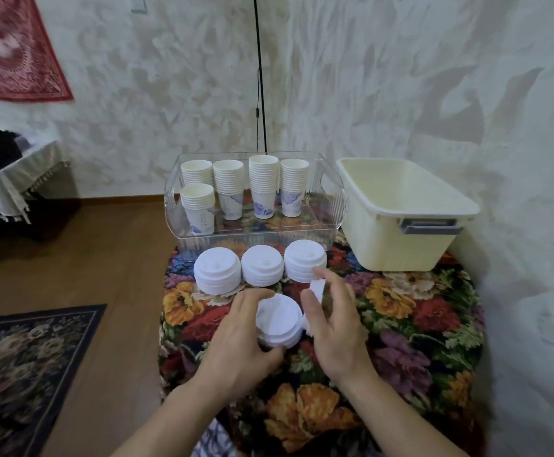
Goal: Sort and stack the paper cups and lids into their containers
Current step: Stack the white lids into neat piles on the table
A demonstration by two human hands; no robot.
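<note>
My left hand (236, 338) grips a short stack of white lids (280, 319) from the left, just above the flowered tablecloth. My right hand (331, 321) curls round another white lid stack (317, 288), mostly hidden under its fingers. Three more stacks of white lids (217, 270), (262, 265), (305, 260) stand in a row in front of the clear bin (333, 199). Inside that bin stand several stacks of white paper cups (262, 186) with blue prints. The cream tub (411, 209) at the right looks empty.
The table with the flowered cloth (401, 311) sits in a wall corner, wall close on the right. A black pole (261, 74) rises behind the clear bin. Wooden floor and a dark rug (28, 357) lie to the left, and a covered side table (8, 179) stands further back.
</note>
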